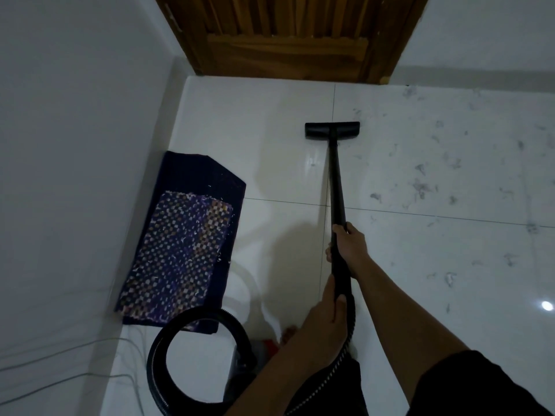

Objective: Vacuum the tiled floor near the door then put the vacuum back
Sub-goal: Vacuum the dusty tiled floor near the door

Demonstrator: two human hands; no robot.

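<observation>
A black vacuum wand (336, 175) runs from my hands out to its flat floor head (332, 130), which lies on the white tiled floor (255, 121) a short way in front of the wooden door (285, 37). My right hand (350, 244) grips the wand higher up the tube. My left hand (326, 307) grips its lower end, where the ribbed black hose (192, 319) begins. The hose loops round at the lower left beside the partly hidden vacuum body (243, 360). Grey dust and fluff (420, 184) lie scattered over the tiles to the right of the head.
A dark blue patterned mat (183, 247), folded over, lies along the left wall (75, 145). Thin cables (60, 355) run across the wall's foot at the lower left. My bare foot (289, 331) stands beside the vacuum body.
</observation>
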